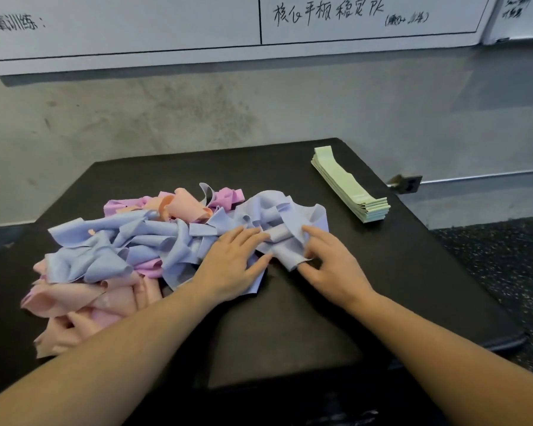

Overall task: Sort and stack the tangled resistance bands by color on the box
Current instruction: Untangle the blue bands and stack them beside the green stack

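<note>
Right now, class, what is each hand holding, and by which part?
The right hand pinches a blue band at its near folded end. The left hand lies flat on it, gripping nothing.

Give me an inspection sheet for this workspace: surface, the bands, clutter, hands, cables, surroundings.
Surface: black box top, bare on the near right.
Job's things: tangled pile of blue, pink, peach and purple bands, left and centre; green stack sorted at the far right corner.
Clutter: nothing seen.
Hands: left hand lies flat on blue bands; right hand pinches a blue band.
Cables: nothing seen.
Surroundings: concrete wall, whiteboard with handwriting, speckled floor at right.
</note>
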### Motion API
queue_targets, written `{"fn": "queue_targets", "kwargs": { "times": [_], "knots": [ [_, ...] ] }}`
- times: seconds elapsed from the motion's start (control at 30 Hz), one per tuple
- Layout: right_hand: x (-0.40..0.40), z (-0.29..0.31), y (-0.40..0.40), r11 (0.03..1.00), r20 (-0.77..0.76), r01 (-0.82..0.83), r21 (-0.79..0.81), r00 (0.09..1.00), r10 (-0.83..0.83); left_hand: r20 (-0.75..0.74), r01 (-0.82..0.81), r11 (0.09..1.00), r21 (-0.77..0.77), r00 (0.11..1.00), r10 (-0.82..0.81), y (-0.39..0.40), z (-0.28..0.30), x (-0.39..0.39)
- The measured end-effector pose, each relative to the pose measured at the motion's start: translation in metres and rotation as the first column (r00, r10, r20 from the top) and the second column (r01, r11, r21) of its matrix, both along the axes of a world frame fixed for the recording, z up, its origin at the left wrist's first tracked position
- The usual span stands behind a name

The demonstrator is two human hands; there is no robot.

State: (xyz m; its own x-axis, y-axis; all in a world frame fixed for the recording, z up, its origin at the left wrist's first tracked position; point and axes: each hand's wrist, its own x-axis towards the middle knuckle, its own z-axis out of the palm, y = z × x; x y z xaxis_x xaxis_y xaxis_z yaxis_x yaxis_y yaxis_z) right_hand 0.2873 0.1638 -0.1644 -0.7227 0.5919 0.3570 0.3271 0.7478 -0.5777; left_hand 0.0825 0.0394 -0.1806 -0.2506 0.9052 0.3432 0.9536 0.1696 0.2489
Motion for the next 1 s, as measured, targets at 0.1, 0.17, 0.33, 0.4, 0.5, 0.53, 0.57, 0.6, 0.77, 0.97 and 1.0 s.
{"fn": "queue_targets", "kwargs": {
  "times": [0.1,0.17,0.33,0.4,0.5,0.53,0.57,0.6,0.77,0.97,1.0],
  "knots": [
    [0.018,0.001,0.002,0.914,-0.171,0.071,-0.399,0.974,-0.150,-0.010,0.006,0.997,0.078,1.000,-0.006,0.000,0.002,0.001],
    [0.026,0.001,0.005,0.838,-0.279,0.098,-0.536,0.917,-0.286,-0.057,0.013,0.997,0.076,0.998,-0.009,-0.002,0.003,0.004],
    [0.040,0.010,0.003,0.556,-0.348,0.011,-0.831,0.769,-0.536,-0.167,0.005,1.000,0.006,0.986,-0.004,-0.004,0.001,0.005],
    [0.046,0.015,0.001,0.459,-0.370,-0.088,-0.884,0.730,-0.574,-0.179,0.011,0.999,0.043,0.984,-0.003,-0.003,-0.002,0.005],
    [0.053,0.019,-0.004,0.424,-0.381,-0.147,-0.894,0.747,-0.545,-0.182,0.002,0.994,0.109,0.983,0.018,-0.004,-0.005,0.006],
    [0.055,0.020,-0.006,0.423,-0.381,-0.155,-0.893,0.759,-0.528,-0.191,0.002,0.993,0.120,0.981,0.021,-0.004,-0.005,0.006],
    [0.057,0.021,-0.008,0.411,-0.373,-0.159,-0.898,0.769,-0.519,-0.207,0.011,0.991,0.135,0.978,0.018,-0.004,-0.006,0.006],
    [0.058,0.023,-0.010,0.380,-0.359,-0.168,-0.910,0.777,-0.516,-0.229,0.024,0.987,0.156,0.973,0.013,-0.004,-0.005,0.007],
    [0.063,0.031,-0.017,0.234,-0.268,-0.181,-0.955,0.864,-0.425,-0.267,0.058,0.982,0.181,0.964,-0.007,-0.005,0.000,0.012],
    [0.075,0.047,-0.043,0.393,-0.262,-0.117,-0.912,0.903,-0.340,0.210,0.127,0.946,0.298,0.958,-0.195,-0.004,0.042,0.063],
    [0.077,0.053,-0.049,0.394,-0.287,-0.145,-0.907,0.899,-0.332,0.290,0.177,0.943,0.281,0.921,-0.259,-0.008,0.052,0.073]
  ]
}}
